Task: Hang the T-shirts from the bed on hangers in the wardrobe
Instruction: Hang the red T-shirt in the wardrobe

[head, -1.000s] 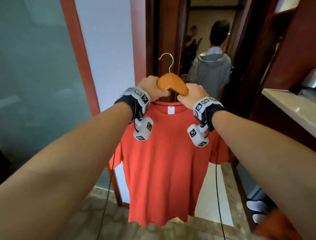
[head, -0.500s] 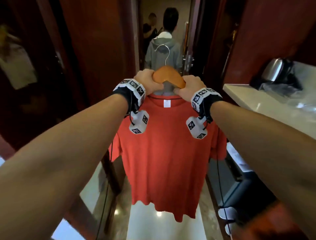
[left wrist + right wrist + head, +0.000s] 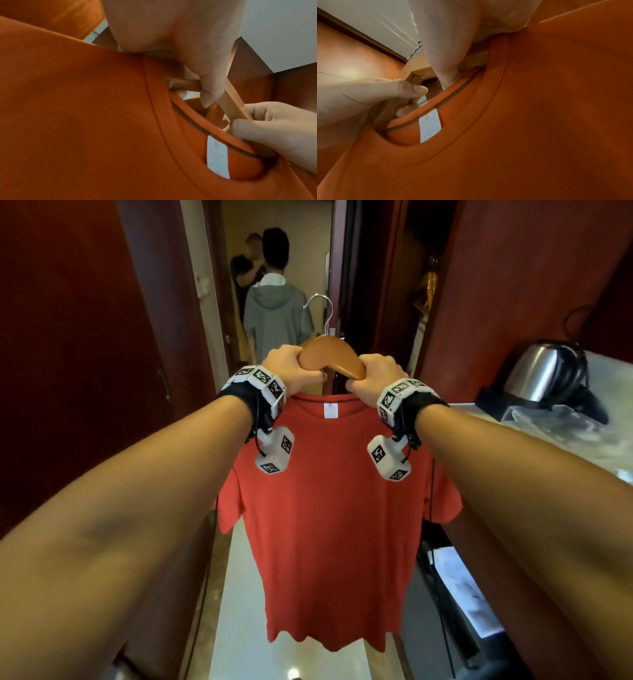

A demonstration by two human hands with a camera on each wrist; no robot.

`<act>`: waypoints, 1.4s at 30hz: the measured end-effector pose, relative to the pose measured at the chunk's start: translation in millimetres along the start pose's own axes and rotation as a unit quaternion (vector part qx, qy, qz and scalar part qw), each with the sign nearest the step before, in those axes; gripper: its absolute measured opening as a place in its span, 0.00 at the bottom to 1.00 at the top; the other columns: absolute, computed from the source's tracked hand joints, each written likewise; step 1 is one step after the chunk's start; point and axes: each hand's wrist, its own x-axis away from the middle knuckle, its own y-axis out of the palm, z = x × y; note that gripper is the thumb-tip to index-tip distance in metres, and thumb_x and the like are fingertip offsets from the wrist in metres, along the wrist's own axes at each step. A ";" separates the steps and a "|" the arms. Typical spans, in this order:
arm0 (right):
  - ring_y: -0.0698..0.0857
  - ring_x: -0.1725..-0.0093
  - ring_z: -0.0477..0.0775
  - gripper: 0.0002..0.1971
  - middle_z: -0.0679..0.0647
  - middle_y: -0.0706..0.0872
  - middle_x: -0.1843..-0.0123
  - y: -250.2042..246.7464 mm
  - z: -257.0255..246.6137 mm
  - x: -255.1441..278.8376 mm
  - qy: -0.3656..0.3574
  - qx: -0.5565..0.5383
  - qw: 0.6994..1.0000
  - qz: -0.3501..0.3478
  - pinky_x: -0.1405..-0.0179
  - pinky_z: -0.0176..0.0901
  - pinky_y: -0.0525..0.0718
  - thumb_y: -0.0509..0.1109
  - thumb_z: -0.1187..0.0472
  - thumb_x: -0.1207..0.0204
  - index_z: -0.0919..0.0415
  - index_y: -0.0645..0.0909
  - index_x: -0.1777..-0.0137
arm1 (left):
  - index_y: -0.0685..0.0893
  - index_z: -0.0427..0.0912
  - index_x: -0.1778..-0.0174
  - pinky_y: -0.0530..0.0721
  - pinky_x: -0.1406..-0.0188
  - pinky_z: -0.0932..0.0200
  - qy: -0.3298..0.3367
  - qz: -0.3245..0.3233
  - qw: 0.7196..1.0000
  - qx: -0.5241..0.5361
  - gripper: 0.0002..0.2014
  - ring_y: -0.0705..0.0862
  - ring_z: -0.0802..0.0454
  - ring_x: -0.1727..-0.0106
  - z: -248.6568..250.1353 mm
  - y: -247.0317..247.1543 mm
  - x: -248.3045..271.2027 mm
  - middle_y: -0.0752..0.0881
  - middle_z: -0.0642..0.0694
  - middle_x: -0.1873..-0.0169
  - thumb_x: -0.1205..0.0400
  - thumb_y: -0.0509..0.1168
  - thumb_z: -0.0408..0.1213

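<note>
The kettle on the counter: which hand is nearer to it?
Right. The right hand grips the hanger on the side toward the kettle, which stands apart on the counter; the left hand grips the hanger's far side.

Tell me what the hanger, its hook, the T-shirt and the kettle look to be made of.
Hanger: wood, smooth brown varnish with a soft sheen.
Hook: bright metal wire, probably steel.
T-shirt: red knit fabric, likely cotton; matte, ribbed collar, drapes softly.
Kettle: shiny brushed metal body; black parts look plastic.
</note>
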 end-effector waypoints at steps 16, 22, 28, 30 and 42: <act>0.83 0.61 0.61 0.08 0.50 0.81 0.64 51.9 138.4 -349.5 0.060 0.023 0.997 0.043 0.65 0.45 0.73 0.71 0.49 0.28 0.51 0.78 0.59 | 0.84 0.46 0.55 0.78 0.62 0.54 0.054 0.014 0.997 -0.053 0.19 0.84 0.46 0.60 -25.4 104.8 -372.7 0.84 0.49 0.65 0.28 0.71 0.59; 0.82 0.62 0.60 0.08 0.54 0.82 0.62 80.9 197.8 -467.9 0.090 0.001 0.995 0.037 0.71 0.43 0.69 0.72 0.53 0.30 0.54 0.75 0.63 | 0.82 0.48 0.53 0.80 0.59 0.52 0.057 0.052 0.995 -0.058 0.19 0.85 0.45 0.58 -30.3 164.7 -498.8 0.86 0.47 0.59 0.27 0.70 0.60; 0.80 0.62 0.61 0.07 0.55 0.80 0.61 88.6 238.3 -569.7 0.131 0.015 0.990 0.049 0.67 0.42 0.72 0.72 0.55 0.29 0.57 0.78 0.58 | 0.78 0.50 0.57 0.75 0.59 0.52 0.048 0.057 0.995 -0.067 0.16 0.82 0.43 0.59 -30.6 203.8 -612.2 0.83 0.48 0.62 0.27 0.70 0.58; 0.83 0.60 0.63 0.08 0.56 0.82 0.59 89.6 252.9 -596.1 0.142 0.027 0.988 0.063 0.63 0.46 0.78 0.72 0.54 0.30 0.58 0.78 0.59 | 0.78 0.49 0.58 0.73 0.61 0.53 0.057 0.052 0.996 -0.046 0.16 0.82 0.44 0.60 -29.7 217.7 -643.4 0.83 0.47 0.62 0.27 0.71 0.57; 0.86 0.55 0.62 0.12 0.54 0.86 0.55 73.7 348.0 -703.6 0.241 0.160 0.947 0.139 0.60 0.47 0.80 0.72 0.46 0.28 0.54 0.83 0.55 | 0.85 0.46 0.60 0.74 0.71 0.58 0.180 -0.031 0.982 0.041 0.19 0.84 0.52 0.64 1.8 314.5 -810.1 0.83 0.52 0.70 0.28 0.74 0.60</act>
